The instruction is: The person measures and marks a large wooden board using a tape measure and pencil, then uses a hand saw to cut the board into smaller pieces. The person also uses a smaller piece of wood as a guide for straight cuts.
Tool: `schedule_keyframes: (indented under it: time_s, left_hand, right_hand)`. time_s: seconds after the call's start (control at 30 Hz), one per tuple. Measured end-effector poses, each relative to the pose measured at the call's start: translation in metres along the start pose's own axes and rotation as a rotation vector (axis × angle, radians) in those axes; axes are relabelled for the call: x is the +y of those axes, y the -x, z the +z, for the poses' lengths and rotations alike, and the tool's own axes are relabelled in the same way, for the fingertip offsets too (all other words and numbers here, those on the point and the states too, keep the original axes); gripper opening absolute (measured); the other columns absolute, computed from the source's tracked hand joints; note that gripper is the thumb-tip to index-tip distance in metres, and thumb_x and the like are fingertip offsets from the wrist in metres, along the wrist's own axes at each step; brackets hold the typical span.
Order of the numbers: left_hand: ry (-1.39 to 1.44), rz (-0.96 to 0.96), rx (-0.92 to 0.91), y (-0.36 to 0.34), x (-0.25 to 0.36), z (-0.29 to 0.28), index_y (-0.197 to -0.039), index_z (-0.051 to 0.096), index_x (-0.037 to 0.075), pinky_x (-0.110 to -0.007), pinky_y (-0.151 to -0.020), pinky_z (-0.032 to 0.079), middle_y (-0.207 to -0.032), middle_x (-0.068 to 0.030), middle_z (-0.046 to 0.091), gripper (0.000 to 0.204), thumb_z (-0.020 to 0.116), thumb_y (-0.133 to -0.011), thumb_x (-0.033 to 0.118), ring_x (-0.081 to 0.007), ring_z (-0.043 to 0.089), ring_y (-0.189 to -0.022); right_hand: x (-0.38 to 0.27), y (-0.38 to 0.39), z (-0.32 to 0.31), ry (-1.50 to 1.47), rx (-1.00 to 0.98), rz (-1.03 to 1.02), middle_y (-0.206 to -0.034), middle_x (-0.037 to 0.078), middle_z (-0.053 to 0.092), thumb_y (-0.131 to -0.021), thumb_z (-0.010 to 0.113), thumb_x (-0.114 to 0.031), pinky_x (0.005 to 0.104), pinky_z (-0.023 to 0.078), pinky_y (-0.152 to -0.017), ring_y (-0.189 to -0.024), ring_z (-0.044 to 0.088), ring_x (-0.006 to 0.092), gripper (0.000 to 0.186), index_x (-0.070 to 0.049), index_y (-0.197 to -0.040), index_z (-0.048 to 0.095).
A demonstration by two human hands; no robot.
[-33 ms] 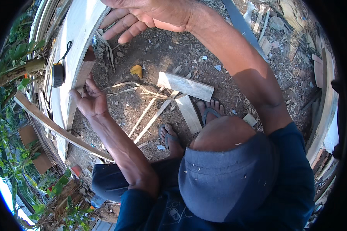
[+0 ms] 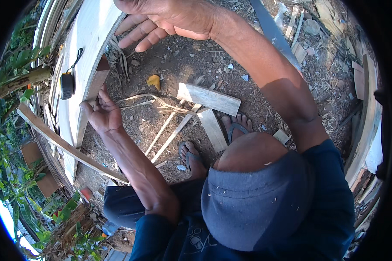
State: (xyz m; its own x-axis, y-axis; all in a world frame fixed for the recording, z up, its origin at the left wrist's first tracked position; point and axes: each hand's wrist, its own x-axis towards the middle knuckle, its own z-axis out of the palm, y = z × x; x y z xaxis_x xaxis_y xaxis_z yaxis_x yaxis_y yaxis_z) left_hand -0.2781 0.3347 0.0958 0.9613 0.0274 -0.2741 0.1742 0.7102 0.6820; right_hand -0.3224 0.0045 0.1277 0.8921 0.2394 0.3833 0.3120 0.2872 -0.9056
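Note:
A long pale wooden board (image 2: 89,32) stands at the left, with a brown wooden block (image 2: 98,77) against its near side. My left hand (image 2: 105,116) is closed at the lower end of this block, thumb on the board's edge and fingers curled against the wood. At the top, my right hand (image 2: 170,19) is open, its fingers stretched out toward the board and the thumb close to the board's upper edge. A black and yellow tape measure (image 2: 66,85) with a wrist cord rests on the board's face.
Two short planks (image 2: 209,96) and thin wood strips (image 2: 164,132) lie on the dirt by my sandalled feet (image 2: 191,155). A handsaw-like grey blade (image 2: 274,32) is beyond my right forearm. A curved batten (image 2: 65,141) leans at left; a yellow scrap (image 2: 153,81) lies mid-ground.
My right hand has shifted very slightly down and to the right. My left hand keeps its place on the block.

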Motion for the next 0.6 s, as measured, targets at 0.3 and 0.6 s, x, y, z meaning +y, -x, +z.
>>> schedule_keyframes:
  time_s: [0.3, 0.6]
  left_hand:
    - [-0.106, -0.275, 0.351, -0.009, -0.121, -0.073, -0.128, 0.038, -0.009, -0.04, -0.097, 0.056, -0.125, -0.0254, 0.051, 0.058, 0.037, -0.104, 0.043, -0.0373, 0.058, -0.116]
    - [-1.174, -0.07, 0.11, -0.027, -0.107, -0.087, -0.116, 0.062, -0.002, -0.032, -0.061, 0.054, -0.079, -0.0088, 0.07, 0.037, 0.063, -0.094, 0.029, -0.0236, 0.067, -0.064]
  right_hand:
    - [0.109, 0.083, -0.013, -0.313, 0.323, 0.599, -0.132, 0.028, 0.051, -0.095, 0.049, -0.059, 0.0374, 0.058, -0.084, -0.109, 0.064, 0.0295, 0.083, 0.01, -0.138, 0.035]
    - [0.148, 0.142, -0.015, -0.353, 0.472, 0.911, -0.119, 0.015, 0.064, -0.098, 0.055, -0.046, 0.0308, 0.054, -0.076, -0.098, 0.065, 0.0202, 0.062, -0.002, -0.139, 0.041]
